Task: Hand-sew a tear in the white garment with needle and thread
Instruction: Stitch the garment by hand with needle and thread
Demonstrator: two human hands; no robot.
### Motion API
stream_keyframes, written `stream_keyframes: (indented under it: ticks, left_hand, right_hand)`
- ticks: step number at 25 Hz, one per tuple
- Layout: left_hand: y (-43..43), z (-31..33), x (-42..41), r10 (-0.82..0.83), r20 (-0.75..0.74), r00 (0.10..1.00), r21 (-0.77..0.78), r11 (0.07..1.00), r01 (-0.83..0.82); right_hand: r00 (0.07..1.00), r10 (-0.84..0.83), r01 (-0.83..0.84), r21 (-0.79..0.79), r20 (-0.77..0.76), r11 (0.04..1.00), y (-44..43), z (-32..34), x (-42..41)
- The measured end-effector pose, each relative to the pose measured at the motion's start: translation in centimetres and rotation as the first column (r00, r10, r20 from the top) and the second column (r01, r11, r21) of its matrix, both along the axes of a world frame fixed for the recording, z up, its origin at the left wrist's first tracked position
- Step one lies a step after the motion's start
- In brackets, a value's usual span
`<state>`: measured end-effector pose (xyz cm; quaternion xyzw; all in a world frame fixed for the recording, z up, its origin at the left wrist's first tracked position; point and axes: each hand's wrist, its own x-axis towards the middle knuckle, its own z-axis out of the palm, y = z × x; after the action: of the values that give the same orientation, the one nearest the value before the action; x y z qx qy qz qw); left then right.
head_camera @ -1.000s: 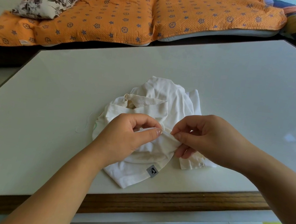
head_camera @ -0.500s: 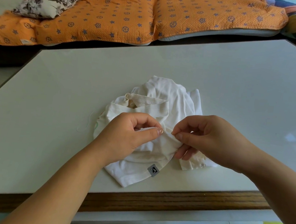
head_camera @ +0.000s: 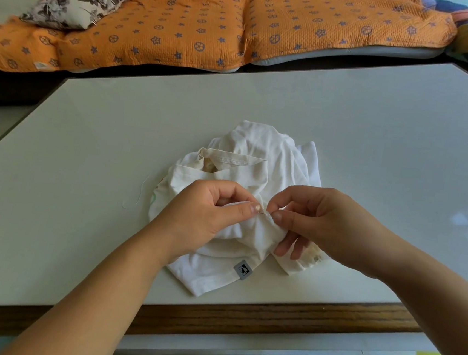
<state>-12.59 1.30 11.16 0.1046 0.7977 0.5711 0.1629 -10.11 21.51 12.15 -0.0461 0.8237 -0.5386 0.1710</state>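
The white garment (head_camera: 260, 162) lies bunched toward 6 o'clock on the table (head_camera: 88, 134). The left hand (head_camera: 203, 211) pinches a raised fold of it between thumb and forefinger. The right hand (head_camera: 325, 223), at 3 o'clock of that fold, pinches the needle (head_camera: 262, 213), its lower fingers hanging loose. Faint thread (head_camera: 139, 194) trails at the garment's 9 o'clock.

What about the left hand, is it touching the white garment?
Touching. The head view shows the left hand pinching a fold of the white garment between its thumb and curled fingers.
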Motion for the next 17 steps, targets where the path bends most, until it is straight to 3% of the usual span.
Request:
stream_keyframes:
  ticks: [17]
  left_hand:
    - [-0.55,0.04,-0.05,-0.015,-0.024,1.0,0.084,0.996,0.017]
  right_hand:
    - [0.999,-0.027,0.027,0.005,0.044,1.0,0.35,0.34,0.05]
